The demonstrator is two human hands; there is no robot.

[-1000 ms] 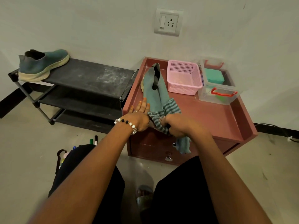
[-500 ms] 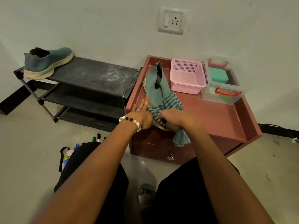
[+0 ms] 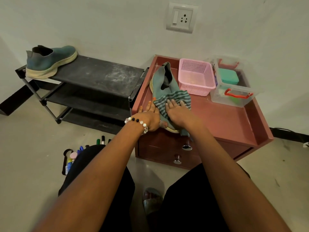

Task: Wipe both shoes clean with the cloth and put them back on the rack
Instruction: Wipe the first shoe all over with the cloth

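Observation:
One teal slip-on shoe (image 3: 163, 81) with a cream sole lies on the red cabinet top (image 3: 225, 121), heel toward the wall. A green-striped cloth (image 3: 178, 97) is draped over its front half. My right hand (image 3: 178, 112) lies flat on the cloth with its fingers spread, pressing it onto the shoe. My left hand (image 3: 148, 116), wearing a bead bracelet, rests against the shoe's left side with straight fingers, its thumb at the toe. The other teal shoe (image 3: 50, 61) stands on the left end of the black rack's (image 3: 100, 72) top shelf.
A pink basket (image 3: 195, 76) and a clear lidded box (image 3: 234, 87) with red handles stand at the back of the cabinet top. Markers (image 3: 100, 141) lie on the floor by my left knee. A wall socket (image 3: 182, 17) is above, and a cable (image 3: 287, 131) runs along the right wall.
My right hand went from a fist bunching the cloth near the toe to a flat hand farther up the shoe, spreading the cloth. My left hand stayed beside the shoe.

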